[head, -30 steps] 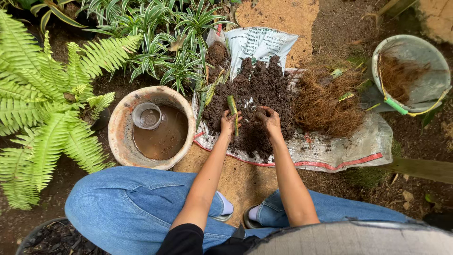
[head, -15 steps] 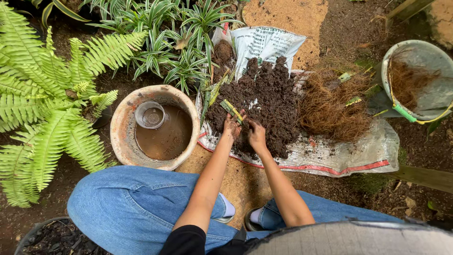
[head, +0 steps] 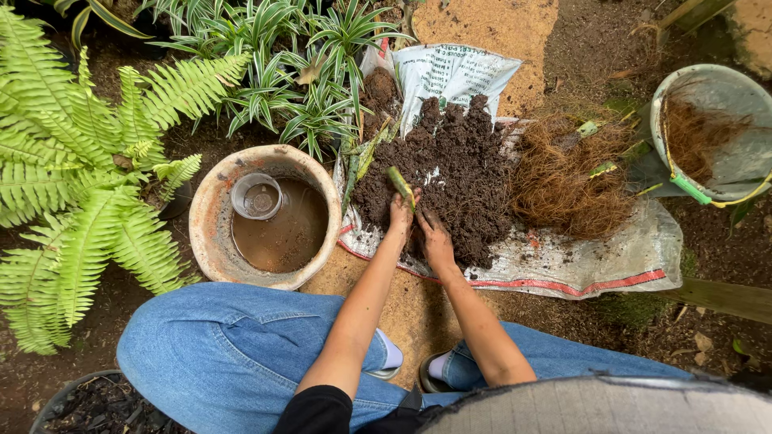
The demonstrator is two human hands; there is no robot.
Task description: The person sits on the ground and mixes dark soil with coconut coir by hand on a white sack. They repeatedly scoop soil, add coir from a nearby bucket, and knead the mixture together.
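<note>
Garden ground: your left hand (head: 400, 215) pinches a green cutting (head: 401, 183); right hand (head: 435, 241), fingers spread, presses the soil pile (head: 466, 173). Soil could spill off the sack (head: 579, 261) at 6 o'clock.

Soft, even daylight fills the scene, with no hard sun patches. Shadows are faint: a dim one lies just under the hands (head: 418, 229) on the dark soil (head: 458, 177), and deeper shade sits under the fern (head: 72, 185) well to their left. The water in the clay pot (head: 211, 233) left of the hands shows a dull sheen. Focus is sharp throughout. Wide-lens bending curves the edges, and the pale bucket (head: 724, 88) far right looks stretched.
</note>
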